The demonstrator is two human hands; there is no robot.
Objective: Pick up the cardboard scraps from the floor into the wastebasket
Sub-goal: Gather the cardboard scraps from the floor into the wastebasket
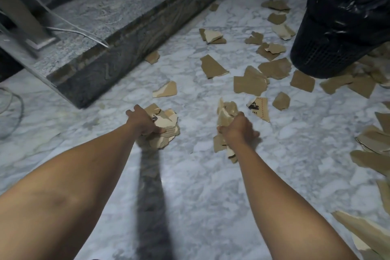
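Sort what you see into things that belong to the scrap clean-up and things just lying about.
Belongs: left hand and right hand, each gripping cardboard scraps; loose scraps on the marble floor; black mesh wastebasket.
Lying about: white cable; metal post; grey stone step.

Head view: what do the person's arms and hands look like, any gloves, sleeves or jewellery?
Both are bare. The left hand and right hand wear no gloves; no rings show, though blur limits detail. The left forearm and right forearm are uncovered to the frame edge: no sleeves, watch or wristbands in view.
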